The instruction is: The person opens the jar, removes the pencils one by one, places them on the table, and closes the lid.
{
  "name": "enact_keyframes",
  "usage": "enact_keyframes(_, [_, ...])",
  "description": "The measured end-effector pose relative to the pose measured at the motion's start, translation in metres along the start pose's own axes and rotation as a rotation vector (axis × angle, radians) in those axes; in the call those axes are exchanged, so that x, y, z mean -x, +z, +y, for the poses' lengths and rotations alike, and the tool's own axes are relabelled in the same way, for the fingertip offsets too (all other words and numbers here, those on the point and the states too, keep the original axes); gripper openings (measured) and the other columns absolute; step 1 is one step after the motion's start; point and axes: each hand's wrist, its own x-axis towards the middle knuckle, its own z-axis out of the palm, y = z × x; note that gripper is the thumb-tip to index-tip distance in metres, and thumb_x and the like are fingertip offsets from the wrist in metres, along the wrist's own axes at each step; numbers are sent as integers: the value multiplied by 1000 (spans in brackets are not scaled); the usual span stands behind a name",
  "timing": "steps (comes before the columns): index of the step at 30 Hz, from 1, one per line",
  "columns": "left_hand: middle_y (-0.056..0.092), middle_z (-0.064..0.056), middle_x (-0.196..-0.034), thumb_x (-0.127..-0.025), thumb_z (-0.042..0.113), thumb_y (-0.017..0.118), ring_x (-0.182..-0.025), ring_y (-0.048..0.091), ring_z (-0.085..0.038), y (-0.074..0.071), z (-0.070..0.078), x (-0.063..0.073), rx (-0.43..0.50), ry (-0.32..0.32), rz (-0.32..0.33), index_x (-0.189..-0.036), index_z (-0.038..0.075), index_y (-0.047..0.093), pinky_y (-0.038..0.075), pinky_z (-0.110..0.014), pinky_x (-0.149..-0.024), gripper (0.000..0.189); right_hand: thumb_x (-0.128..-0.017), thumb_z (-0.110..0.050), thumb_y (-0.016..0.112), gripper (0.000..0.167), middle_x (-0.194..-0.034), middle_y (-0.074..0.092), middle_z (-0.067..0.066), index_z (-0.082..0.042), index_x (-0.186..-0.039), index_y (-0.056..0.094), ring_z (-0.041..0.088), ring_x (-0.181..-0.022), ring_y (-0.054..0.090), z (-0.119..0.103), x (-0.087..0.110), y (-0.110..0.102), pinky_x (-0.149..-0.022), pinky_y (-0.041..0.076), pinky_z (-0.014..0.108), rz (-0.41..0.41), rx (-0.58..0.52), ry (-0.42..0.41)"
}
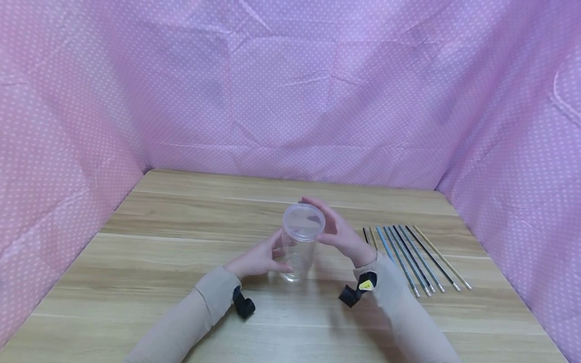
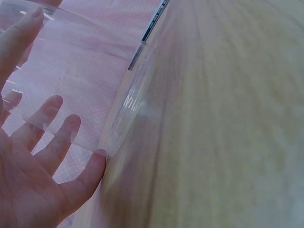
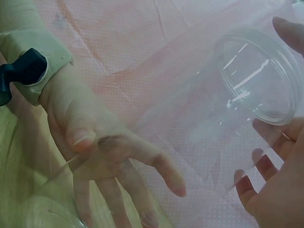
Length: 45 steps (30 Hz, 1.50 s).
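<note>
A tall clear plastic cup (image 1: 300, 254) stands on the wooden table, its wide round rim (image 3: 285, 116) uppermost. I cannot tell whether a clear lid covers that rim. My left hand (image 1: 260, 256) holds the cup low on its left side, thumb in front and fingers behind. In the left wrist view, fingertips (image 2: 71, 123) rest against the clear wall near the cup's base (image 2: 128, 107). My right hand (image 1: 340, 234) curves round the upper right side, its thumb and fingers at the rim. Through the cup, the right wrist view shows the left hand (image 3: 104, 147).
Several pencils (image 1: 432, 258) in blue, black and tan lie side by side to the right of the right wrist. Pink dotted cloth (image 1: 290, 101) hangs behind and at both sides of the table (image 1: 181, 212). Black wrist cameras (image 1: 244, 305) sit on both sleeves.
</note>
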Motion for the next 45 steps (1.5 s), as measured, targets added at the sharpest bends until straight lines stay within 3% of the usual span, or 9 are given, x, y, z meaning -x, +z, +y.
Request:
enact_keyframes(6, [32,-16,-151,-77,13,77,-134,37,-42,0,0,0,-8,-6,4,-153,25,7,36,-52,-109,103,-90,-31,62,69,-142,44,1,-9,-148,30,25,-130,41,3,1,-4,-106,41,34,-42,-49,-26])
enact_keyframes(11, [33,-15,-151,-77,13,77,-133,37,-42,0,0,0,-16,-10,8,-153,25,9,35,-53,-109,103,-89,-29,64,69,-139,48,0,-6,-146,33,22,-125,46,1,3,-3,-102,44,32,4,-16,-11])
enact_keyframes(19, [36,-15,-149,-78,14,77,-134,38,-39,1,0,0,-26,-1,8,-153,26,8,34,-53,-110,102,-81,-17,74,76,-128,50,-8,12,-137,31,11,-117,50,-7,6,7,-100,42,23,184,113,37])
enact_keyframes(22, [36,-14,-149,-77,13,77,-135,38,-35,1,1,0,-28,12,8,-153,27,8,32,-52,-111,104,-77,-13,76,74,-129,49,-3,9,-135,36,13,-118,51,-10,7,11,-102,41,25,253,162,81])
enact_keyframes(29, [34,-12,-151,-77,12,77,-135,38,-31,1,0,-2,-44,49,6,-153,26,7,32,-50,-113,104,-70,2,78,68,-132,49,18,3,-129,44,32,-118,51,-17,9,25,-95,47,33,411,333,150])
enact_keyframes(36, [32,-9,-152,-78,15,77,-136,37,-29,0,-2,-2,-46,51,4,-153,26,7,31,-49,-113,103,-62,3,84,65,-123,58,14,3,-118,52,20,-109,53,-18,7,37,-97,47,35,565,458,105])
enact_keyframes(40, [32,-9,-152,-78,15,77,-136,37,-29,0,-2,-2,-42,46,1,-153,26,6,32,-48,-113,103,-61,5,83,71,-124,55,18,6,-122,49,14,-108,51,-17,9,38,-94,47,28,567,448,71])
enact_keyframes(45, [36,-11,-150,-77,14,77,-136,37,-31,1,-3,-2,-22,24,3,-152,27,8,33,-50,-112,103,-76,-9,75,75,-132,43,29,9,-137,35,10,-115,46,-11,9,25,-97,43,21,430,322,5])
